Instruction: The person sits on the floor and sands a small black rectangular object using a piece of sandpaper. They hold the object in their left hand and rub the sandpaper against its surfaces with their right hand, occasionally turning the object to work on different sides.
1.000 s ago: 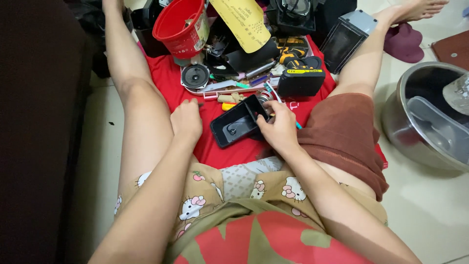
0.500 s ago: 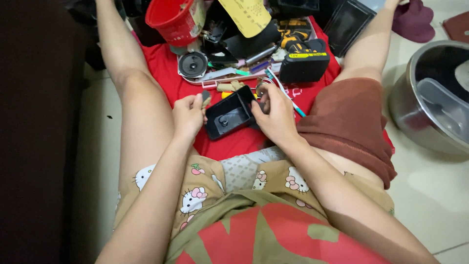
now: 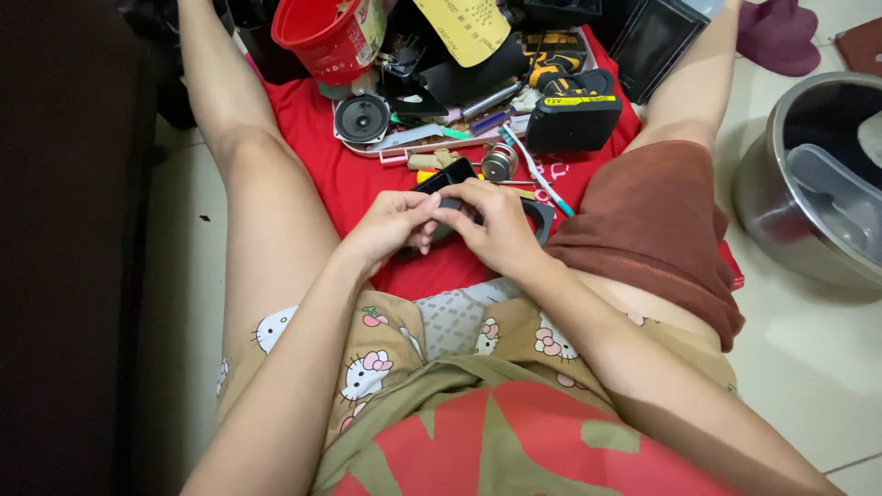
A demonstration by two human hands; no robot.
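left hand and right hand both grasping black device | steady grip, small fingertip moves best | over red cloth

a pale, glossy tiled floor runs out to the right of where the work is held, catching soft, even light with a faint grout line near the bottom corner. a red cloth is spread on the floor beneath and beyond that spot, and a dark piece of furniture fills the whole left edge as a flat shadowed side. further right on the tiles sits a round steel basin, with a maroon slipper up at the far right.
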